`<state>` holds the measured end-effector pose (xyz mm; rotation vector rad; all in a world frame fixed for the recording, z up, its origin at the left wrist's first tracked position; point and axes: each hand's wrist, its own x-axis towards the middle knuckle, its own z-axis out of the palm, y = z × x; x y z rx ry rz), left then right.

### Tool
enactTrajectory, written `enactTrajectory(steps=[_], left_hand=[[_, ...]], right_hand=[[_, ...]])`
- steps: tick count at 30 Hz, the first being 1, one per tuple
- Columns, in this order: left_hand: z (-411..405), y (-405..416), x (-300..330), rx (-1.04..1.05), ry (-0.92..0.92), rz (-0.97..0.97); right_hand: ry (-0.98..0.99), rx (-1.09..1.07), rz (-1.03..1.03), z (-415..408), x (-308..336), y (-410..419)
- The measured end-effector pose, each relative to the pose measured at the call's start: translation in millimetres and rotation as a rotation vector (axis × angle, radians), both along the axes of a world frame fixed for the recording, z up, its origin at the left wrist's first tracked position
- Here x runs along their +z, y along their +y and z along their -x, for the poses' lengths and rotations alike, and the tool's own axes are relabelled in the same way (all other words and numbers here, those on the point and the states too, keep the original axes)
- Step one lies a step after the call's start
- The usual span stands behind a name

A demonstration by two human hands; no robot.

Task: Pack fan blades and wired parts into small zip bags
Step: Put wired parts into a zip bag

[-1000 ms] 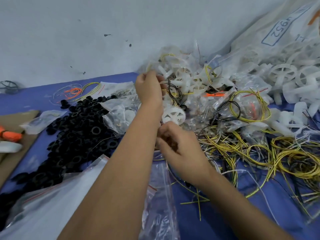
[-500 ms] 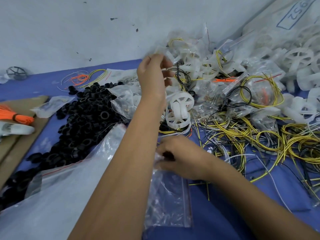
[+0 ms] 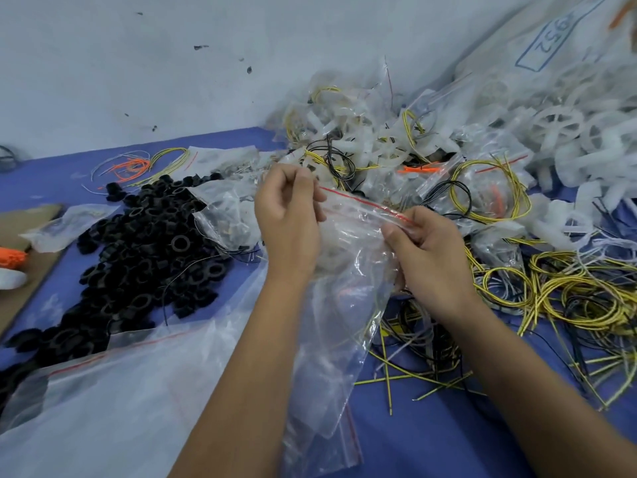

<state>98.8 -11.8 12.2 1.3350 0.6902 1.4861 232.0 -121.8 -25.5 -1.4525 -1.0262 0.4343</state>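
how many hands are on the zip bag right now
2. The left hand pinches the zip bag at the far-left end of its red-lined top edge; the right hand pinches the near-right end. No other hands are in view.

Zip bag [image 3: 348, 270]: clear glossy crinkled plastic. Rings [image 3: 144, 243]: matt black plastic.

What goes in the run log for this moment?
left hand: pinching zip bag top | right hand: pinching other end | bag: lifted

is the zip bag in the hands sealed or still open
Cannot tell. Both the left hand and right hand pinch the zip bag along its red strip; glare hides the seam.
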Motion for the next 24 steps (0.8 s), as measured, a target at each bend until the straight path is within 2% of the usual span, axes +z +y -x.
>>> enactTrajectory(steps=[2, 8, 11, 14, 16, 18, 20, 24], left_hand=[[1, 1, -8, 0.026, 0.072, -0.05], [2, 7, -19, 0.078, 0.54, -0.407], [-1, 7, -19, 0.049, 0.716, -0.49], [-2, 5, -15, 0.009, 0.786, -0.542], [-2, 5, -9, -0.018, 0.806, -0.552], [0, 7, -2, -0.064, 0.839, -0.549], [3, 9, 3, -0.115, 0.869, -0.532], [6, 6, 9, -0.088, 0.811, -0.548]], right_hand=[[-0.074, -0.031, 0.015, -3, -1, -1], [-0.344, 0.015, 0.114, -5, 1, -2], [-0.316, 0.041, 0.088, -5, 3, -1], [-0.218, 0.275, 0.147, -4, 7, -4], [-0.29, 0.416, 0.253, -1, 7, -4], [-0.344, 0.493, 0.276, 5, 4, -5], [-0.354, 0.478, 0.242, 9, 3, -5], [-0.342, 0.265, 0.184, 6, 6, -4]])
